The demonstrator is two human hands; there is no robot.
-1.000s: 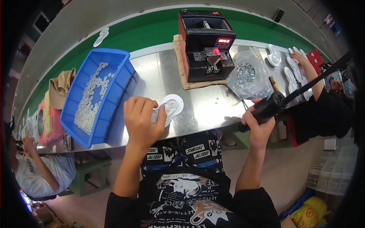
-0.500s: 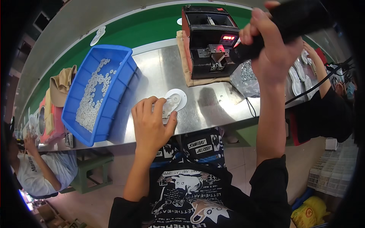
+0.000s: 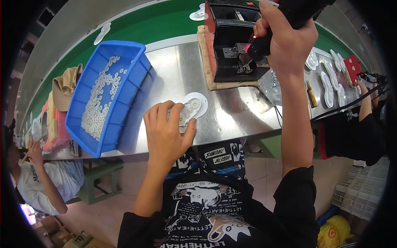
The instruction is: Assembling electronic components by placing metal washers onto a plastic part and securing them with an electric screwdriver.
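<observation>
My left hand rests on the steel table with fingers and thumb closed around a flat white plastic housing, which has small round gear-like parts inside. The fingers cover its near left part. Raised at the upper right, my right hand grips a black electric screwdriver. Its lower end is at the front of a black screw feeder with a red side; the tip itself is hard to make out.
A blue bin of small white rings stands left. Beside the feeder lies a clear bag of screws. White housings and a yellow-handled tool lie right. A green belt runs behind. Co-workers sit on both sides.
My right hand has moved up and slightly left with the screwdriver, keeping it near the feeder. The view has shifted a little. My left hand stays on the housing.
</observation>
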